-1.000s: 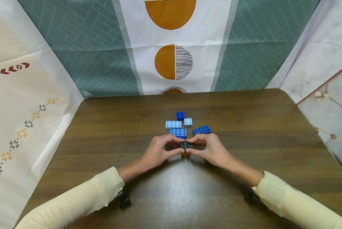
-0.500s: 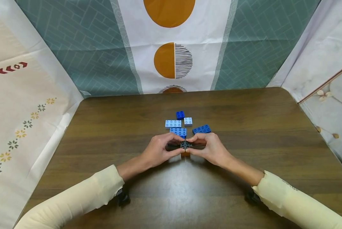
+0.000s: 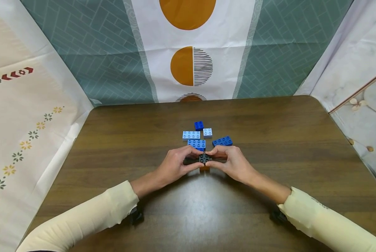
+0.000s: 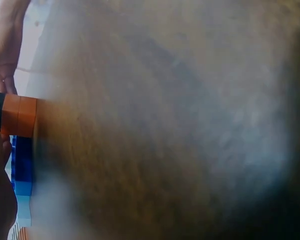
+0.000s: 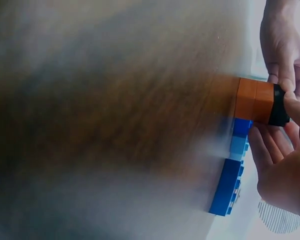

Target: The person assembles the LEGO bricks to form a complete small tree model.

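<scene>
A small black brick (image 3: 204,158) with studs on top sits on a short stack of orange bricks (image 5: 254,100) standing on the table. From the left side my left hand (image 3: 176,163) pinches the black brick between thumb and fingers. My right hand (image 3: 234,163) grips the same brick from the right, thumb in front and fingers behind. In the right wrist view the black piece lies flush against the orange ones. The left wrist view shows the orange stack (image 4: 20,116) at its left edge, with the black brick partly hidden by fingers.
Just beyond the hands lie a medium-blue brick (image 3: 196,143), partly over a darker blue one, a light blue long brick (image 3: 191,135), a dark blue long brick (image 3: 222,141), a small blue brick (image 3: 199,125) and a small pale brick (image 3: 207,132). Patterned cloths surround the wooden table (image 3: 128,129).
</scene>
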The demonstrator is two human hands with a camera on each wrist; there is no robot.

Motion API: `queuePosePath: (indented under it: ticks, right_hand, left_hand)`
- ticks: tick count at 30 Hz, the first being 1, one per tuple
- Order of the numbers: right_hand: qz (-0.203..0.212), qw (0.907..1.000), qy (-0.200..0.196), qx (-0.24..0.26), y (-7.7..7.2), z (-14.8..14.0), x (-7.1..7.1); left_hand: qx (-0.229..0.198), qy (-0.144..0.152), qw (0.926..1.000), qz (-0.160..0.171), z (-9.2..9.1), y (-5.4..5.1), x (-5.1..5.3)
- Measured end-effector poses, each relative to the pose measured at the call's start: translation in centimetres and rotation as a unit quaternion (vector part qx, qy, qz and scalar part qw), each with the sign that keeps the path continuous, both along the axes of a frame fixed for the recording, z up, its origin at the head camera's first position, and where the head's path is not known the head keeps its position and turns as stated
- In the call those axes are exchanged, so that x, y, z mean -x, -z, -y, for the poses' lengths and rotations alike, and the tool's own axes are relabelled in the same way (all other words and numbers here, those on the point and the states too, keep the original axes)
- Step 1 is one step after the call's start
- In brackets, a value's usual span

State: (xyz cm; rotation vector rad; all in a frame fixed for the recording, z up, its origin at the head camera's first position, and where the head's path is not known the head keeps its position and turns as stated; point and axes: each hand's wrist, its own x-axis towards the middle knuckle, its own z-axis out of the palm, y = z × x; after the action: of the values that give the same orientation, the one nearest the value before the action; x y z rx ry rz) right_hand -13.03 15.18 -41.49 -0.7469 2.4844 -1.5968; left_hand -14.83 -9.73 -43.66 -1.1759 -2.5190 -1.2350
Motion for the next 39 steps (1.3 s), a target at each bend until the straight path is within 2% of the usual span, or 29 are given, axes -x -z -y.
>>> queuePosePath:
  ticks: [8,16,20,23,27,31,36,39]
  right_hand:
    - [0.034,0.9991,-0.008,0.026,0.0,-0.2,0.7]
    - [0.041,0.9982,-0.035,0.026,-0.8,-0.9,1.4]
    - [0.029,0.9966,-0.011,0.077,-1.7,-2.4,2.4]
    - [0.019,0.9953,0.022,0.092,-2.2,-3.7,3.7]
    - [0.077,0.9934,0.042,0.074,-1.9,-5.2,5.0]
    - [0.144,0.9867,0.043,0.062,-1.2,-6.1,5.6]
    - [0.186,0.9797,0.034,0.066,-0.2,-6.5,6.0]
    - [0.191,0.9796,0.035,0.054,0.3,-6.4,6.1]
  left_hand:
    - [-0.002,-0.019,0.9998,-0.006,-0.2,0.2,0.0]
    - [0.010,-0.046,0.9989,-0.008,-0.4,-0.2,-0.6]
    - [0.016,-0.049,0.9986,-0.005,-0.5,-0.3,-0.9]
    - [0.023,-0.055,0.9982,0.001,-0.6,-0.3,-1.0]
    - [0.023,-0.060,0.9979,0.004,-0.6,-0.3,-1.1]
    - [0.021,-0.064,0.9977,0.004,-0.6,-0.2,-1.1]
    - [0.024,-0.067,0.9974,0.007,-0.7,-0.2,-1.2]
    - [0.026,-0.066,0.9975,0.007,-0.7,-0.2,-1.2]
